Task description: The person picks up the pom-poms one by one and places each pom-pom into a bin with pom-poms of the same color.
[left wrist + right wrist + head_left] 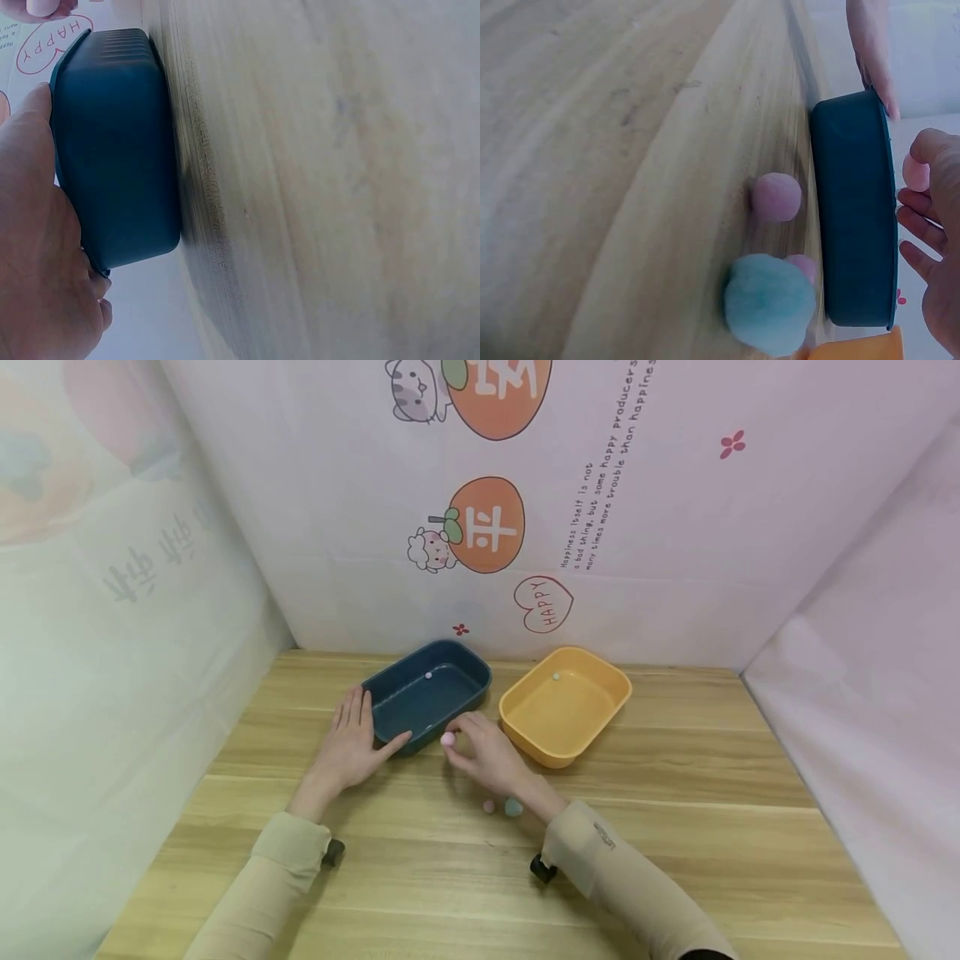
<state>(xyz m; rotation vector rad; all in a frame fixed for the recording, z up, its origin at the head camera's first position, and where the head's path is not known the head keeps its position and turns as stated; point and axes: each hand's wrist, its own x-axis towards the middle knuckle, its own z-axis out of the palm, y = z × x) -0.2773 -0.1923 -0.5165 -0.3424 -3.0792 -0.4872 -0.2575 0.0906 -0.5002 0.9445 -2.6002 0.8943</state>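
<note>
My right hand (491, 756) pinches a pink pom-pom (448, 739) between thumb and fingertips, just off the near side of a dark blue bin (408, 746). In the right wrist view the pinched ball shows beside the bin's rim. My left hand (348, 747) rests on the bin's near left corner, fingers straight along the left side and thumb on the front rim. On the table below my right hand lie a pink pom-pom (776, 197), a larger pale teal pom-pom (769, 304) and another pink one (802, 266), partly hidden behind the teal.
A yellow bin (551, 758) stands right of the blue one, with a small pale ball (557, 677) inside. Another small pale ball (428, 676) lies in the blue bin. A printed white cloth (637, 610) rises behind the wooden table (712, 827), with white cloth at both sides.
</note>
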